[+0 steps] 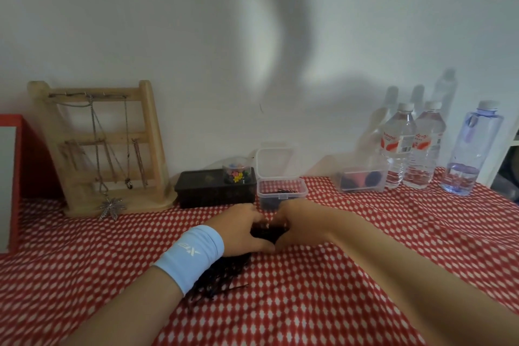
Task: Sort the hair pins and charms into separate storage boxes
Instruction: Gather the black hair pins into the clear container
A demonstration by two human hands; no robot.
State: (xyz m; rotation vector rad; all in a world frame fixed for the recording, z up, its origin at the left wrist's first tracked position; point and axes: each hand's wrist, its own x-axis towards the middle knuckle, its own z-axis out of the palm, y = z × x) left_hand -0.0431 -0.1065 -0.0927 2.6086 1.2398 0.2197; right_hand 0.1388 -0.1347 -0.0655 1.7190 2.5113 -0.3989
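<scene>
A bunch of black hair pins [266, 233] lies on the red patterned cloth, cupped between my left hand [241, 229] and my right hand [300, 222], which press in on it from both sides. More loose hair pins [222, 278] spread out under my left wrist, which wears a light blue wristband. Just beyond my hands stands an open clear box [282, 191] with its lid raised and a few black pins inside. A small clear tub of coloured charms [237, 174] sits on a dark box [214, 188] to its left.
A wooden jewellery stand [109, 146] hung with chains stands at the back left beside a red-framed object [11, 177]. At the back right are a clear container [361, 178] and three water bottles [421, 149]. The wall runs close behind everything.
</scene>
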